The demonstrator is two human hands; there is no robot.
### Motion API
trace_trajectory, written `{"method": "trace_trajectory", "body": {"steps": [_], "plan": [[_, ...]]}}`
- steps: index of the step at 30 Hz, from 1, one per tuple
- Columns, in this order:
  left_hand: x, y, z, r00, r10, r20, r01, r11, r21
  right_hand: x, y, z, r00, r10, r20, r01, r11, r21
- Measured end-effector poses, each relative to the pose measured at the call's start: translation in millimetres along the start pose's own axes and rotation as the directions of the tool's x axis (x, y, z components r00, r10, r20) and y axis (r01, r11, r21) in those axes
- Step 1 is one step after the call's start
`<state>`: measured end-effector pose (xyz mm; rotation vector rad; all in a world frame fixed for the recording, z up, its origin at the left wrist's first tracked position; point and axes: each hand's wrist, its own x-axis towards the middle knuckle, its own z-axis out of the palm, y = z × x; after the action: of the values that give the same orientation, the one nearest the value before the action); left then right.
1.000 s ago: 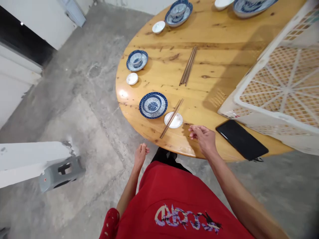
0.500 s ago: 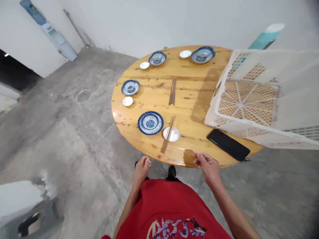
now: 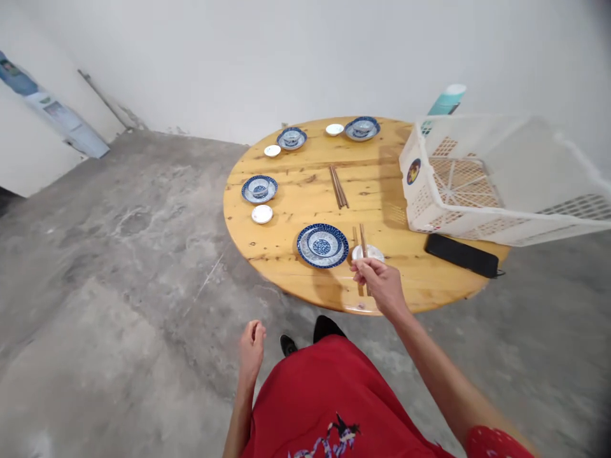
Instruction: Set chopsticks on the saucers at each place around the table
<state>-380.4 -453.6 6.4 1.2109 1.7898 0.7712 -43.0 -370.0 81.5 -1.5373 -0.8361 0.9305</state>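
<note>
- My right hand [image 3: 382,283] is hovering palm-down around the small white dish [image 3: 375,253], its thumb and fingertips bunching into a narrow pinch; from above I am not managing to tell whether they are gripping or just covering the wooden chopsticks [image 3: 363,235].
- Those chopsticks are lying across the dish, their far ends pointing toward the table's middle and their near ends showing past my fingers, toward the rim.
- For handling them well, I am judging that a light pinch near their middle is serving best: keeping both sticks parallel, lifting rather than dragging, and sparing the dish from sliding.
- My right forearm is slanting in from the lower right, its wrist bending only slightly and crossing the table's near edge.
- My left hand [image 3: 252,346] is hanging beyond that edge, over the floor, its fingers curling loosely; I am seeing nothing in it, though how tightly it is closing I cannot tell.
- Just left of the dish, a blue-patterned plate [image 3: 305,256] is carrying a bowl [image 3: 322,243].
- Farther out, a chopstick bundle [image 3: 338,187] is lying mid-table [image 3: 272,267], while a phone [image 3: 461,256] is resting beside the white crate [image 3: 421,197].
</note>
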Motion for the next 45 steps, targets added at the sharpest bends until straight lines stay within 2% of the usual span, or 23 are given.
{"method": "trace_trajectory", "body": {"steps": [3,7,9,12,14,15,18,21,26,31,40,45], "plan": [[11,-12,-15,1.000,0.015,-0.014,-0.016,0.999,-0.036,28,-22,9,0.996,-0.084,0.021,0.087,0.978,-0.188],[25,-33,-23,1.000,-0.019,-0.025,0.016,0.996,-0.093,94,-39,19,0.993,-0.115,0.040,0.120,0.854,-0.507],[34,-44,-30,0.997,-0.060,-0.040,0.054,0.990,-0.130,134,-39,29,0.993,-0.114,0.037,0.110,0.739,-0.664],[50,-60,-48,0.985,-0.157,-0.067,0.145,0.976,-0.162,191,-30,48,0.998,-0.060,0.018,0.045,0.499,-0.865],[63,-68,-63,0.967,-0.235,-0.099,0.219,0.964,-0.149,225,-21,60,1.000,-0.012,-0.029,-0.022,0.391,-0.920],[71,-69,-70,0.956,-0.267,-0.126,0.249,0.959,-0.136,239,-15,65,0.998,0.007,-0.057,-0.055,0.366,-0.929],[99,-67,-90,0.926,-0.314,-0.210,0.296,0.948,-0.113,276,3,77,0.990,0.051,-0.132,-0.142,0.343,-0.929],[136,-55,-108,0.924,-0.314,-0.216,0.305,0.949,-0.076,302,20,85,0.978,0.097,-0.186,-0.207,0.316,-0.926],[212,-29,-135,0.951,-0.300,-0.068,0.302,0.953,0.027,334,39,98,0.964,0.118,-0.238,-0.261,0.261,-0.929],[270,-6,-136,0.964,-0.266,0.007,0.265,0.960,0.086,350,47,104,0.964,0.107,-0.241,-0.259,0.198,-0.945],[313,27,-113,0.953,-0.211,0.219,0.167,0.964,0.206,353,45,109,0.968,0.087,-0.234,-0.245,0.148,-0.958],[341,34,-109,0.932,-0.174,0.318,0.088,0.959,0.269,354,41,117,0.957,0.106,-0.269,-0.284,0.165,-0.945]]}}
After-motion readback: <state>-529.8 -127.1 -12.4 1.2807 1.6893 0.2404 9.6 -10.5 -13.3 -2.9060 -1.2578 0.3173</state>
